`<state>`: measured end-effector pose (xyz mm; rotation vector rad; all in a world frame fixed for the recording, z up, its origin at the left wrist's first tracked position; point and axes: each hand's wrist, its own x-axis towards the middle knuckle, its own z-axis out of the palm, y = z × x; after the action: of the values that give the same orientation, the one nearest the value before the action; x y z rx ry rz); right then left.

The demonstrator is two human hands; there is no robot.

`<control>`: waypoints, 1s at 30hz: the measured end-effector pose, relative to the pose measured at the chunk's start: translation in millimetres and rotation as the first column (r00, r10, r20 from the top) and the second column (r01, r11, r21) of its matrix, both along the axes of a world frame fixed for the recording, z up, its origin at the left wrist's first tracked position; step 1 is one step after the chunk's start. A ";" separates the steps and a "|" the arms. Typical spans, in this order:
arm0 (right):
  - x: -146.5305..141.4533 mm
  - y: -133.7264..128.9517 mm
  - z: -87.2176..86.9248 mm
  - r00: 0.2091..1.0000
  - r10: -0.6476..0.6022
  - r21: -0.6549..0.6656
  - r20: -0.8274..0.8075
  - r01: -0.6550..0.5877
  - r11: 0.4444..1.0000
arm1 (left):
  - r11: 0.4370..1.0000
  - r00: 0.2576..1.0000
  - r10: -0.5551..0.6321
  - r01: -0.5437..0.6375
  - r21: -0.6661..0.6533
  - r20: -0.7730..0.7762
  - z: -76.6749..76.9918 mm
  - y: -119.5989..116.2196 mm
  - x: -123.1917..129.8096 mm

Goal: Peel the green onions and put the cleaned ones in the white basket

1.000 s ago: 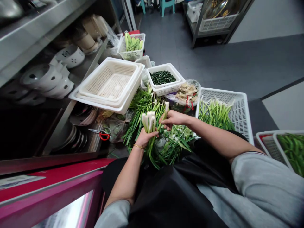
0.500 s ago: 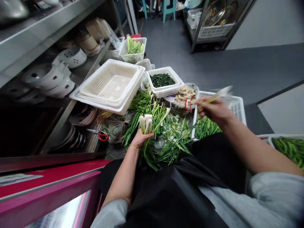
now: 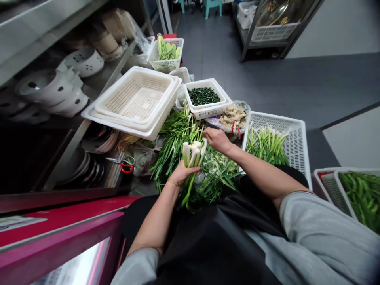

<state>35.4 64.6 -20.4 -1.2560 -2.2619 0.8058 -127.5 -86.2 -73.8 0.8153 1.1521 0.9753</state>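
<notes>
My left hand (image 3: 184, 174), with a thin bracelet at the wrist, is wrapped round a bunch of scallions (image 3: 191, 152). Their thick white ends point up and the green leaves hang down below the fist. My right hand (image 3: 218, 139) is just above and to the right, its fingers pinched at the white tip of one scallion (image 3: 204, 147) that leans out from the bunch. Beneath both hands lies a heap of loose green leaves and peelings (image 3: 218, 170). Behind the bunch is a pile of scallions with long green leaves (image 3: 170, 138).
A white basket (image 3: 298, 152) at right holds scallions (image 3: 268, 144). Stacked white baskets (image 3: 148, 132) stand at left, and a basket of dark green chillies (image 3: 204, 96) is behind. Red-handled scissors (image 3: 126, 166) lie beside the shelf. Green peppers (image 3: 363, 194) fill a basket at far right.
My right hand has come left from over the right basket to the bunch; the blurred pale thing it held is out of sight. My left hand has shifted slightly right with the scallions.
</notes>
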 end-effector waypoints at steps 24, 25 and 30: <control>-158.6 159.5 -201.5 0.762 0.229 -0.120 0.605 -0.198 0.973 | 0.991 0.987 0.130 -0.128 -0.029 0.095 8.5 22.9 -74.9; -161.9 163.1 -208.6 0.750 0.234 -0.125 0.618 -0.200 0.972 | 0.983 0.978 0.181 -0.175 -0.059 0.104 5.1 24.6 -77.2; -129.8 152.5 -212.7 0.664 0.404 -0.247 0.629 -0.322 0.914 | 0.906 0.912 0.410 -0.409 -0.105 -0.016 -10.7 36.7 -82.8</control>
<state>-94.4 217.2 -233.1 -1.3038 -3.1808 0.6825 -210.4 -49.5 -84.4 0.4892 1.3898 1.2476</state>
